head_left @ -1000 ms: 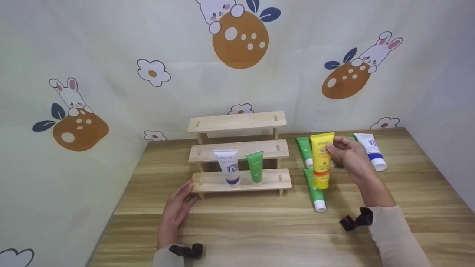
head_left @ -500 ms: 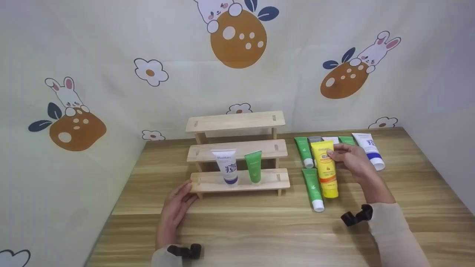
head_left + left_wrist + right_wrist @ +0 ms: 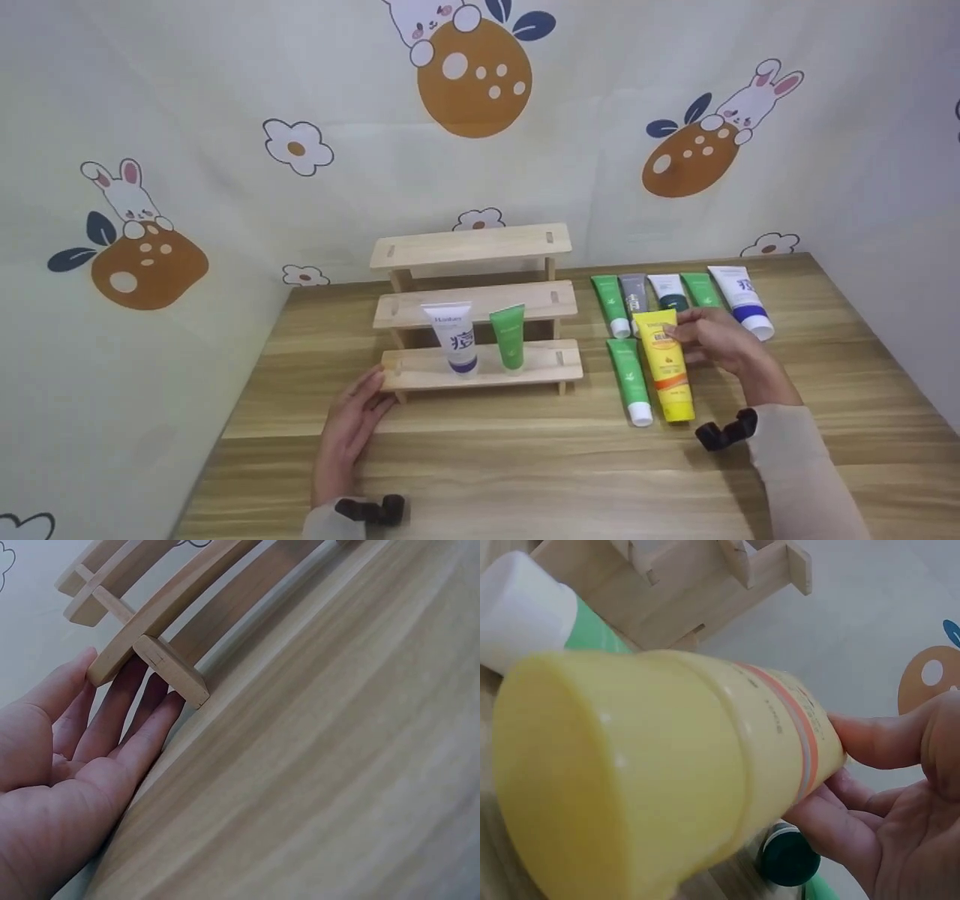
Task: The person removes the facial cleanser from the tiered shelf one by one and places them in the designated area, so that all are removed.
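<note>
Nearer than half a second ago, our glossy yellow plastic tube with an orange band (image 3: 670, 371) is right of a slim green plastic tube (image 3: 628, 382). Our right hand (image 3: 729, 349) pinches the yellow one, thumb opposite fingers; our left hand (image 3: 352, 416) grips a pale wooden three-step rack (image 3: 481, 298).

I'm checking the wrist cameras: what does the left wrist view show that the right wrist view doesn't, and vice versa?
Only the left wrist view shows the left hand, holding the end of the rack, and part of a printed flower. Only the right wrist view shows the right hand pinching the yellow tube, plus a green tube, a dark green cap and an orange print. Both show the rack, tabletop and backdrop.
</note>
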### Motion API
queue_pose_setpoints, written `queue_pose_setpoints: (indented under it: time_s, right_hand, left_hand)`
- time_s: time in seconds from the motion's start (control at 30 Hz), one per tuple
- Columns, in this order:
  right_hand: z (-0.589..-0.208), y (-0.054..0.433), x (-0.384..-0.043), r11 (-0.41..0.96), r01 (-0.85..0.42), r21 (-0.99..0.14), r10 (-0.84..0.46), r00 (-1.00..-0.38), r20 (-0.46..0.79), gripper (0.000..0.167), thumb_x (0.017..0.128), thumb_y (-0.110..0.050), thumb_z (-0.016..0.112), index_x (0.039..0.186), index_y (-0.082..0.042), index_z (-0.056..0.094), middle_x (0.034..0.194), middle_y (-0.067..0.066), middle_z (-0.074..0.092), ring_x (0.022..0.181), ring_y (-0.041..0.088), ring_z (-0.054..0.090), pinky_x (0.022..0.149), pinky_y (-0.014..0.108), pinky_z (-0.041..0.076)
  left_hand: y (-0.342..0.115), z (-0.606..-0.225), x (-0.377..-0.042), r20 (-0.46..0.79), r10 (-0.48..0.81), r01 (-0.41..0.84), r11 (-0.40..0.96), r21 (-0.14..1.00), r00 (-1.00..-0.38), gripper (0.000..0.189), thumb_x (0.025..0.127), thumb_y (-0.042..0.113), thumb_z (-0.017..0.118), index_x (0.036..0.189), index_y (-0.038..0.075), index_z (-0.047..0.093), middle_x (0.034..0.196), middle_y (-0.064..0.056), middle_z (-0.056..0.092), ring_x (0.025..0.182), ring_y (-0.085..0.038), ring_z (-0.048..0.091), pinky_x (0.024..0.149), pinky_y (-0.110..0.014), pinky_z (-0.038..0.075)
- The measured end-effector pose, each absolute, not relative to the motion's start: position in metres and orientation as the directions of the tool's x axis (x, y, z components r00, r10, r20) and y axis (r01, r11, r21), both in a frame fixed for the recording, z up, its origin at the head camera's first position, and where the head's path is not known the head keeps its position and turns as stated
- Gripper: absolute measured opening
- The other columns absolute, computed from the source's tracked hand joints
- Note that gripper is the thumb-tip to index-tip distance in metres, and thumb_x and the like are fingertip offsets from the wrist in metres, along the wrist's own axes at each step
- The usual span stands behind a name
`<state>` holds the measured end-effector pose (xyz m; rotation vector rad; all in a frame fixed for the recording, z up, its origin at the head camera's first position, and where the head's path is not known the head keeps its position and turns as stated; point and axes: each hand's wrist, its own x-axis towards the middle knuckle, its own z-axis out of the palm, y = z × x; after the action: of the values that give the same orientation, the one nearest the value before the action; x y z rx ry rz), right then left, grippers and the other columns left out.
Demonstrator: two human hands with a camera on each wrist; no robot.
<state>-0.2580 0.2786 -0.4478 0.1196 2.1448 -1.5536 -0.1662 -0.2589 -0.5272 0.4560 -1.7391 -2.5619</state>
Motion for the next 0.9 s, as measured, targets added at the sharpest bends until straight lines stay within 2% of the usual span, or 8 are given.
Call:
queue_pose_setpoints:
  time_s: [0.23,0.53,0.63,0.77,0.9]
  right_hand:
    - [-0.455,0.278,-0.26,0.396,0.369,-0.841,-0.245,-0.84,-0.484,0.064,0.099,-0.027,0.061,0.144,0.007,0.031,0.134,0.02,0.047,0.104,0.02,0.061,0.087,0.032,0.06]
    - [-0.466,0.287,-0.26,0.408,0.365,-0.837,-0.307,-0.808,-0.502,0.057,0.099,-0.025,0.062,0.136,0.008,0.034,0.114,0.013,0.06,0.091,0.018,0.067,0.078,0.031,0.063]
    - [-0.467,0.288,-0.26,0.436,0.371,-0.82,-0.292,-0.803,-0.519,0.061,0.099,-0.028,0.063,0.138,0.008,0.033,0.115,0.014,0.061,0.091,0.018,0.067,0.077,0.031,0.063]
    - [-0.466,0.289,-0.259,0.457,0.386,-0.801,-0.277,-0.794,-0.541,0.068,0.099,-0.032,0.064,0.142,0.009,0.03,0.121,0.018,0.059,0.093,0.019,0.067,0.079,0.032,0.063]
    - [-0.465,0.29,-0.26,0.456,0.4,-0.795,-0.266,-0.791,-0.55,0.064,0.099,-0.029,0.063,0.14,0.009,0.032,0.121,0.019,0.06,0.092,0.019,0.067,0.08,0.033,0.063]
  left_hand:
    - [-0.26,-0.527,-0.166,-0.24,-0.172,-0.162,-0.375,0.913,-0.955,0.048,0.1,0.013,0.061,0.142,-0.005,0.046,0.124,-0.006,0.062,0.11,-0.013,0.065,0.099,-0.033,0.058]
    - [-0.258,-0.524,-0.168,-0.235,-0.153,-0.161,-0.386,0.908,-0.96,0.053,0.102,0.009,0.056,0.147,-0.01,0.034,0.124,-0.007,0.059,0.108,-0.012,0.065,0.097,-0.029,0.057]
    - [-0.258,-0.524,-0.169,-0.241,-0.151,-0.169,-0.377,0.911,-0.959,0.055,0.102,0.01,0.056,0.148,-0.01,0.033,0.128,-0.009,0.058,0.109,-0.012,0.064,0.099,-0.029,0.057]
    - [-0.258,-0.524,-0.168,-0.251,-0.162,-0.177,-0.37,0.912,-0.954,0.054,0.102,0.01,0.056,0.148,-0.009,0.035,0.132,-0.011,0.056,0.111,-0.012,0.063,0.101,-0.03,0.056]
    - [-0.258,-0.525,-0.168,-0.259,-0.18,-0.174,-0.386,0.906,-0.949,0.046,0.101,0.01,0.058,0.143,-0.005,0.045,0.127,-0.008,0.061,0.11,-0.013,0.064,0.1,-0.032,0.057]
